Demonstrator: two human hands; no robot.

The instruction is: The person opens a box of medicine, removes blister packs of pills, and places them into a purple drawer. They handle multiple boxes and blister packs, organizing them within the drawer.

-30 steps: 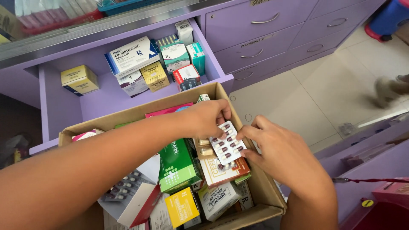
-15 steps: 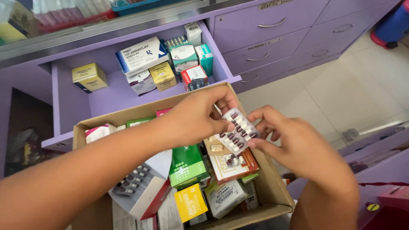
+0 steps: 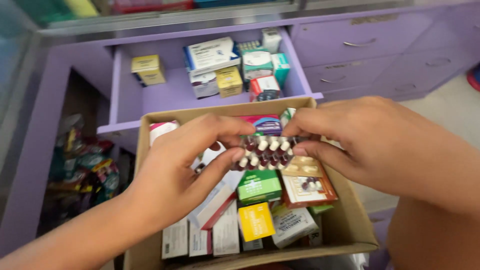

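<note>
A blister strip of red-and-white capsules (image 3: pixel 266 151) is held level above a cardboard box (image 3: pixel 350 227) by both hands. My left hand (image 3: pixel 185 160) pinches its left end between thumb and fingers. My right hand (image 3: pixel 365 142) grips its right end from above. Inside the box lie several medicine packs, among them a green box (image 3: pixel 259 185), a yellow box (image 3: pixel 255 221) and an orange-brown pack (image 3: pixel 307 187).
Behind the cardboard box a purple drawer (image 3: pixel 165 95) stands open with several medicine boxes in it. Shut purple drawers (image 3: pixel 360 45) are at the right. A dark shelf with packets (image 3: pixel 82 165) is at the left. Pale floor tiles show at far right.
Both hands have raised the blister strip and turned it level over the box. The camera has moved closer and shifted left, so the box sits more central.
</note>
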